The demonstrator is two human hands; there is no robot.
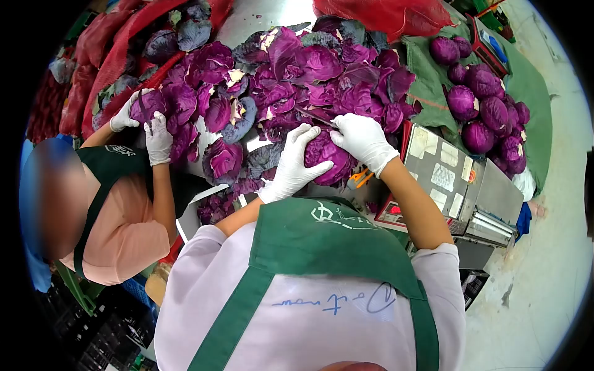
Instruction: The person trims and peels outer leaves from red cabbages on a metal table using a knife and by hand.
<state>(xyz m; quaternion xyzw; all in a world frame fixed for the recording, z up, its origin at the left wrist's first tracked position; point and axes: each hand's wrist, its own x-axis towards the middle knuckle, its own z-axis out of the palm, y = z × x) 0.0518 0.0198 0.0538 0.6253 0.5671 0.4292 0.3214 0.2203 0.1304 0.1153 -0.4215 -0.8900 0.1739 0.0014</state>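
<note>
A round red cabbage [326, 158] is between my two gloved hands at the front edge of the leaf pile. My left hand [294, 163] wraps its left side, thumb across the front. At the cabbage's upper right, my right hand [362, 141] has its fingers closed; a thin dark strip, perhaps a leaf edge, shows at its fingertips, and what it pinches is too small to make out. Loose purple leaves [309, 65] are heaped behind both hands. An orange-handled tool [360, 179] lies just below my right hand.
At the left, a co-worker's gloved hands [158, 137] hold another cabbage [147, 106]. Red mesh sacks [99, 68] stand behind them. A metal machine [440, 170] is right of my right hand, with whole cabbages [495, 114] on green cloth [537, 117] beyond. A white crate [185, 224] is at lower left.
</note>
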